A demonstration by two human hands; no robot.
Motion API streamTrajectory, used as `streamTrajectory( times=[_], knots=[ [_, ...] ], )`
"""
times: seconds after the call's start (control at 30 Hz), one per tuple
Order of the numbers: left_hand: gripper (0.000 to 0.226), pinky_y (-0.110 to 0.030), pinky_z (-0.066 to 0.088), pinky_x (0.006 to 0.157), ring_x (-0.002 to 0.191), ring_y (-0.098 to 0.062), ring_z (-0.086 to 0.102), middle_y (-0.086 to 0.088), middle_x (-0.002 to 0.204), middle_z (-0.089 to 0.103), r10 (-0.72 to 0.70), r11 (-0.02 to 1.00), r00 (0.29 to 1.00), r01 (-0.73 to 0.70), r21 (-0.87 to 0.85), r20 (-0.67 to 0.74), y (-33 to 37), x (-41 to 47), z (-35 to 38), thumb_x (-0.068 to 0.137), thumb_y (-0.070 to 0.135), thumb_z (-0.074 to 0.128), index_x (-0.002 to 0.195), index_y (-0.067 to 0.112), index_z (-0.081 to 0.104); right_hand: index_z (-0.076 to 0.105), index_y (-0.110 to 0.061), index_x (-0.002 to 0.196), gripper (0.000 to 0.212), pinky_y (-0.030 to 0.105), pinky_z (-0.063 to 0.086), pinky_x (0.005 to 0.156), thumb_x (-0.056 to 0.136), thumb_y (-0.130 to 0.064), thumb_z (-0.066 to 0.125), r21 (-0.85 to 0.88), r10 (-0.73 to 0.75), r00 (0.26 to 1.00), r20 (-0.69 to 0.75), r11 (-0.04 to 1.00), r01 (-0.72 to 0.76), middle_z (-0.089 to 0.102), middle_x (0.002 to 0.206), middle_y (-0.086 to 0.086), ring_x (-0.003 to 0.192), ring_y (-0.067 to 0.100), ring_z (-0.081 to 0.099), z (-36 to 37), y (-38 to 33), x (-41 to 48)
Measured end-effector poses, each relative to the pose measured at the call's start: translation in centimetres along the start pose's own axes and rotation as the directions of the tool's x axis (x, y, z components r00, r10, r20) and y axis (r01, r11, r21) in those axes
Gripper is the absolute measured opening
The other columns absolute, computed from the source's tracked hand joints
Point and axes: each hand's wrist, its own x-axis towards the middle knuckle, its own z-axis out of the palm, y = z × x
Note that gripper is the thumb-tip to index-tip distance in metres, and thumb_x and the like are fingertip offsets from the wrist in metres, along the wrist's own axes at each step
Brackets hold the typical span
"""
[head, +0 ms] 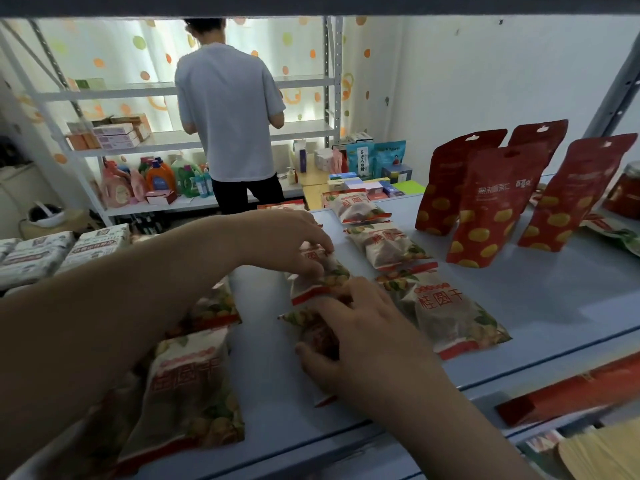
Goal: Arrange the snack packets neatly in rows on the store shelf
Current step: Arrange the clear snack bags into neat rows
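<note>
Glossy, crinkled plastic longan packets [446, 306] lie on a smooth, matt shelf [554, 292] — red stand-up pouches [491, 206] faintly sheened plastic.

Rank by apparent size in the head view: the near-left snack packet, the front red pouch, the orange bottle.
Near-left snack packet: largest, though nearness to the camera inflates it.
Front red pouch: looks similar; ranking between these two is unsure.
Orange bottle: clearly smallest, far back.

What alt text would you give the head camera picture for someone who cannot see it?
Two bare hands work on a pale blue shelf: the left hand pinches the farther red-trimmed plastic snack packet, the right hand grips the nearer packet. Right of them lie three matching packets in a row, beside upright red pouches with yellow spots.
</note>
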Motion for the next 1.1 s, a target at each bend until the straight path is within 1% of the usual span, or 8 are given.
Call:
streamTrajectory(
  times=[0.13, 0.27, 0.37, 0.67, 0.73, 0.83, 0.97, 1.1],
  knots=[
    [0.048, -0.023, 0.036, 0.089, 0.104, -0.002, 0.040, 0.011, 0.131, 0.049, 0.012, 1.000, 1.000, -0.012, -0.020, -0.003, 0.2, -0.3, -0.2, 0.087, 0.055, 0.062, 0.133, 0.043, 0.054, 0.050, -0.037, 0.124, 0.046, 0.028, 0.043, 0.086, 0.087, -0.064, 0.045, 0.031, 0.007, 1.000, -0.026, 0.999, -0.006, 0.033, 0.125, -0.009, 0.122, 0.013, 0.031, 0.2, 0.3, -0.1],
    [0.048, -0.026, 0.038, 0.096, 0.119, -0.010, 0.045, 0.009, 0.136, 0.047, 0.000, 1.000, 1.000, -0.001, -0.021, -0.017, 0.2, -0.6, 0.2, 0.087, 0.055, 0.061, 0.134, 0.043, 0.053, 0.054, -0.035, 0.123, 0.045, 0.027, 0.045, 0.084, 0.088, -0.062, 0.044, 0.039, 0.021, 0.999, -0.046, 0.999, -0.020, 0.037, 0.122, -0.009, 0.119, 0.011, 0.032, 0.4, 0.7, 0.3],
    [0.048, -0.024, 0.038, 0.095, 0.116, -0.010, 0.046, 0.008, 0.134, 0.048, 0.002, 1.000, 1.000, -0.002, -0.013, -0.018, 0.4, -0.7, 0.2, 0.089, 0.053, 0.060, 0.135, 0.041, 0.052, 0.057, -0.035, 0.124, 0.044, 0.028, 0.045, 0.087, 0.089, -0.060, 0.045, 0.030, 0.016, 0.998, -0.059, 0.999, -0.014, 0.039, 0.123, -0.007, 0.120, 0.012, 0.034, 0.5, 0.8, 0.6],
    [0.046, -0.036, 0.042, 0.102, 0.118, -0.011, 0.047, 0.008, 0.133, 0.050, -0.007, 1.000, 1.000, 0.007, -0.024, -0.020, 0.6, -1.1, 0.4, 0.091, 0.050, 0.059, 0.135, 0.041, 0.053, 0.057, -0.032, 0.126, 0.047, 0.028, 0.043, 0.089, 0.091, -0.060, 0.041, 0.018, 0.021, 0.996, -0.086, 1.000, -0.020, 0.043, 0.125, -0.004, 0.118, 0.014, 0.036, 0.8, 0.8, 0.8],
    [0.046, -0.035, 0.041, 0.103, 0.119, -0.012, 0.047, 0.006, 0.134, 0.050, -0.001, 1.000, 0.999, 0.000, -0.023, -0.033, 0.8, -1.2, 0.4, 0.091, 0.048, 0.059, 0.136, 0.039, 0.053, 0.051, -0.032, 0.135, 0.052, 0.031, 0.040, 0.099, 0.093, -0.059, 0.038, 0.019, 0.006, 0.996, -0.084, 1.000, -0.005, 0.042, 0.136, -0.002, 0.126, 0.017, 0.034, 0.8, 0.6, 0.7],
    [0.048, -0.034, 0.039, 0.105, 0.125, -0.013, 0.046, 0.004, 0.139, 0.049, -0.004, 1.000, 0.999, 0.004, -0.015, -0.054, 1.0, -1.5, 0.5, 0.093, 0.046, 0.058, 0.140, 0.036, 0.050, 0.035, -0.031, 0.149, 0.059, 0.033, 0.023, 0.115, 0.094, -0.055, 0.034, 0.011, -0.048, 0.998, -0.032, 0.999, 0.048, 0.027, 0.157, -0.001, 0.145, 0.020, 0.017, 0.9, 0.5, 0.7],
    [0.049, -0.039, 0.041, 0.103, 0.121, -0.013, 0.048, 0.006, 0.135, 0.053, -0.019, 0.999, 0.998, 0.018, -0.033, -0.053, 1.1, -1.8, 0.6, 0.092, 0.046, 0.059, 0.139, 0.035, 0.052, 0.016, -0.032, 0.156, 0.066, 0.034, 0.010, 0.120, 0.095, -0.057, 0.028, 0.015, -0.031, 0.997, 0.076, 0.999, 0.030, 0.012, 0.164, 0.001, 0.151, 0.020, 0.002, 1.4, 0.7, 0.7],
    [0.046, -0.039, 0.044, 0.100, 0.117, -0.013, 0.050, 0.006, 0.132, 0.054, -0.041, 0.999, 0.998, 0.041, -0.017, -0.040, 1.6, -1.9, 0.6, 0.092, 0.043, 0.059, 0.137, 0.035, 0.053, 0.013, -0.030, 0.157, 0.068, 0.035, 0.007, 0.120, 0.096, -0.058, 0.026, 0.005, -0.026, 0.991, 0.128, 1.000, 0.026, 0.008, 0.165, 0.003, 0.151, 0.022, -0.001, 1.2, 0.7, 0.8]
  ],
)
